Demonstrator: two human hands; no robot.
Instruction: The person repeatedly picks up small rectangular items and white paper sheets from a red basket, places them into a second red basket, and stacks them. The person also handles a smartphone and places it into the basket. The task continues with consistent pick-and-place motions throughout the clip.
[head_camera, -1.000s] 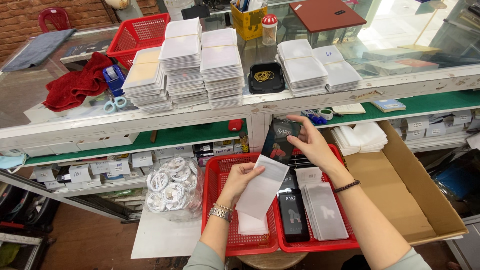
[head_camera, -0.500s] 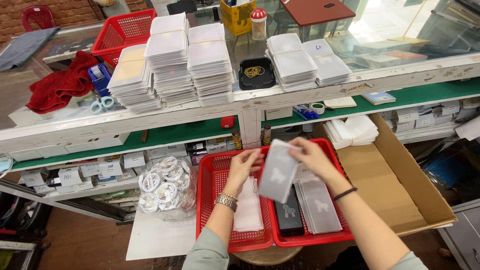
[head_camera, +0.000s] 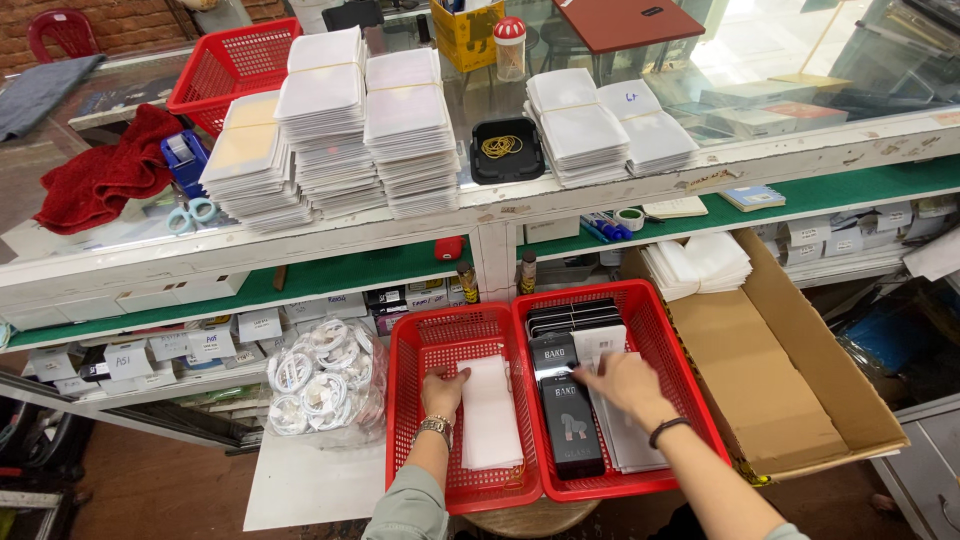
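We've got our left hand (head_camera: 441, 390) flat on the sleeves (head_camera: 489, 412), right hand (head_camera: 622, 383) loosely open, gripping nothing, touching the dark packs (head_camera: 566, 410); square stacks before lifting.

Both arms reach fwd from the bottom edge, forearms roughly parallel, angled slightly inward. Left hand (head_camera: 442, 390): palm down, fingers loosely curled, tips pressed flat, wrist straight w/ a metal watch (head_camera: 435, 428) on it; grey-green sleeve (head_camera: 412, 505) covers the forearm up to just below the watch. Right hand (head_camera: 622, 382): palm down, fingers spread and extended toward the left, thumb tucked under. Dark band (head_camera: 668, 430) on right wrist, forearm bare.
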